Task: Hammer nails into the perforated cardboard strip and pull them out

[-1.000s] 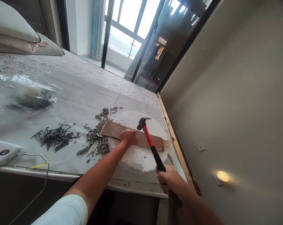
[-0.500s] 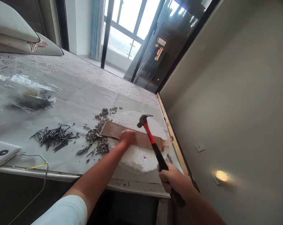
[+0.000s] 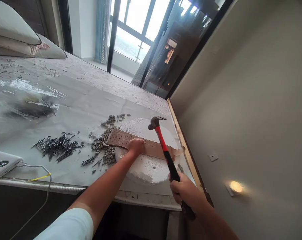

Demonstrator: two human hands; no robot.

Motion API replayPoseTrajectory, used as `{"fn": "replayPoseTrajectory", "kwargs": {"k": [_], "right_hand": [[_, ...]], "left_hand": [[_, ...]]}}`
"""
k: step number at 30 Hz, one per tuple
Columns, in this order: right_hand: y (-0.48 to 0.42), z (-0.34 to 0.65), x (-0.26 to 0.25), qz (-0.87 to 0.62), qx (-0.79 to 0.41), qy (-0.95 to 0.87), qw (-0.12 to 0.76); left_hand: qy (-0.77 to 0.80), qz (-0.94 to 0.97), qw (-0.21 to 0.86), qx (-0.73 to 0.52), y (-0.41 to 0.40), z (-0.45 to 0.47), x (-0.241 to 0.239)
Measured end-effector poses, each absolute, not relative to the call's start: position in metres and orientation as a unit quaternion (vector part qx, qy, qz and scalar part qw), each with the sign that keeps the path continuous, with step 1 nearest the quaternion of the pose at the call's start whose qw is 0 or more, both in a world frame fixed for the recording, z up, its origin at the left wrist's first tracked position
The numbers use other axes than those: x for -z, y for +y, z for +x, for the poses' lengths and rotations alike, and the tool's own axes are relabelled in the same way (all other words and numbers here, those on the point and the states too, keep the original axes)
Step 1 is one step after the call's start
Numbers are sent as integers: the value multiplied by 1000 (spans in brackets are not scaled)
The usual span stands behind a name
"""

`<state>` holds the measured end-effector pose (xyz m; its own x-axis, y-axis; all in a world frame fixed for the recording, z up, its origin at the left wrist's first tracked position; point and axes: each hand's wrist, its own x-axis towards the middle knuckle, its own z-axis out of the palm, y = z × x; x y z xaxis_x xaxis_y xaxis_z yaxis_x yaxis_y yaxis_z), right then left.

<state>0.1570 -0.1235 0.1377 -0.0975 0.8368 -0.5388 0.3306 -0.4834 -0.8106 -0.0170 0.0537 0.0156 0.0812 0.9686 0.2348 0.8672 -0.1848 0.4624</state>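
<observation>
My right hand (image 3: 184, 190) is wrapped round the handle of a claw hammer (image 3: 168, 158) with a red and black grip. Its steel head is raised, apart from the brown strip below. My left hand (image 3: 135, 146) is closed in a pinch on the long brown strip (image 3: 156, 149), which is dotted with small holes at its left part. A thin nail (image 3: 144, 142) shows at the fingertips, mostly hidden by them. Under the strip lies a round white foam slab (image 3: 151, 170) with a pitted, crumbly surface.
Grey gravel (image 3: 104, 140) lies scattered left of the slab, beside a heap of dark nails (image 3: 58, 146). A clear plastic bag (image 3: 30, 100) sits farther left, near a white power bank (image 3: 4, 163) with a cable. A wooden edge (image 3: 183, 143) runs along the wall.
The hammer head has risen a little and shifted slightly right, tilting with my right hand. My left hand and the strip have stayed in place.
</observation>
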Motion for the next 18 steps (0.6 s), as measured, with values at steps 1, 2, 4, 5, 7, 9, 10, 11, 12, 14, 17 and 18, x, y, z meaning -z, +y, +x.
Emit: {"fn": "replayPoseTrajectory", "kwargs": {"k": [1, 2, 4, 5, 7, 9, 10, 11, 12, 14, 17, 18], "right_hand": [[-123, 156, -135, -647, -579, -450, 206], [-123, 156, -133, -656, -581, -441, 195], [-122, 155, -129, -656, -595, -426, 183], [-121, 156, -128, -648, -605, -423, 189], [-120, 157, -129, -628, -614, -428, 215], [-119, 159, -130, -627, -605, -432, 234], [-119, 159, -129, -632, -598, -433, 234], [-119, 159, -128, -639, -596, -432, 226], [-119, 158, -127, -644, -597, -430, 211], [-120, 157, -126, -647, -601, -429, 190], [-121, 155, -130, -634, -600, -444, 203], [-121, 154, -131, -631, -596, -449, 214]], "left_hand": [[631, 728, 98, -251, 54, -17, -15], [632, 727, 97, -250, 54, -17, -15], [637, 723, 97, -248, 54, -17, -14], [638, 723, 98, -247, 54, -17, -14], [639, 723, 99, -244, 55, -17, -13], [638, 725, 98, -241, 55, -17, -13], [638, 725, 98, -239, 55, -17, -14], [640, 724, 101, -237, 55, -17, -14], [641, 723, 103, -235, 55, -17, -14], [643, 721, 108, -236, 55, -17, -15], [636, 724, 110, -245, 55, -17, -14], [633, 725, 112, -247, 55, -16, -14]]}}
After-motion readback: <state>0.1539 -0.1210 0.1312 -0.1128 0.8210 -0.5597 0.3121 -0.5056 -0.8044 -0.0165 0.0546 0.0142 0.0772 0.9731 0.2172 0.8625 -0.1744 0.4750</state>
